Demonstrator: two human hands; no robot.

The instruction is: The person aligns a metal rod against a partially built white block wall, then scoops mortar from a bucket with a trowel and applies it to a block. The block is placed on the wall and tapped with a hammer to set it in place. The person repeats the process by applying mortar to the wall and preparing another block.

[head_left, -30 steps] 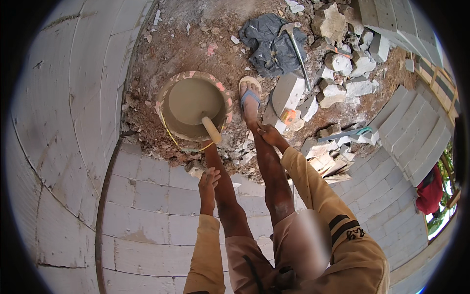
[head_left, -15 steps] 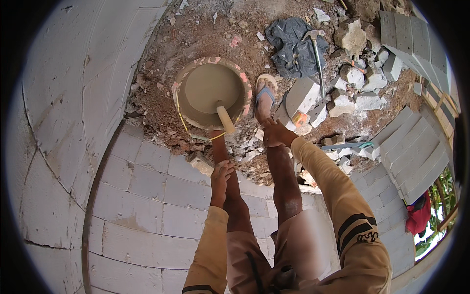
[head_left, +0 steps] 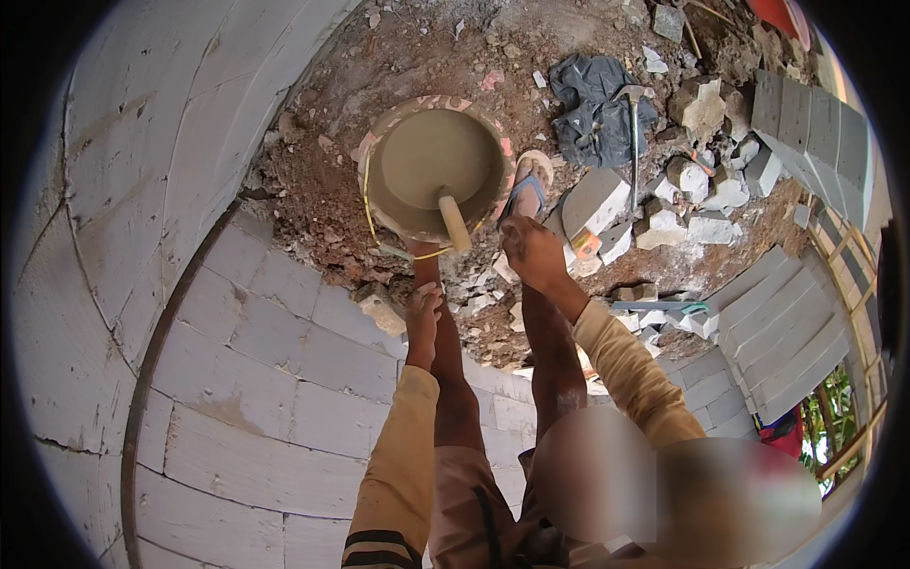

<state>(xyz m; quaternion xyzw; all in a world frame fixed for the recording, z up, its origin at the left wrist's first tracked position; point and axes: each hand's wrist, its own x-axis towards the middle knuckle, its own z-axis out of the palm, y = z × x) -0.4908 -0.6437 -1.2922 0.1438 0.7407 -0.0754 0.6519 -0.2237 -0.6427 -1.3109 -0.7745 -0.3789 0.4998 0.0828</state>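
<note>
My left hand rests on my left shin, fingers loosely extended and holding nothing that shows. Over my right ankle is my right hand, its fingers curled in; whatever may be inside them is hidden. Just beyond my feet stands a round bucket with a worn, pinkish rim and a yellow handle, holding wet grey-brown mortar. A pale wooden handle sticks up out of the mortar and leans over the near rim; the tool's head is sunk from sight. Neither hand touches the bucket.
A hammer lies by a black plastic sheet, right of the bucket. Broken white blocks litter the dirt there. A saw-like tool with a teal handle lies near stacked grey blocks. A block wall rises at left.
My right hand has lifted slightly from the ankle, its fingers more curled, and the sleeve has shifted. My left hand stays on the shin. The view has shifted a little.
</note>
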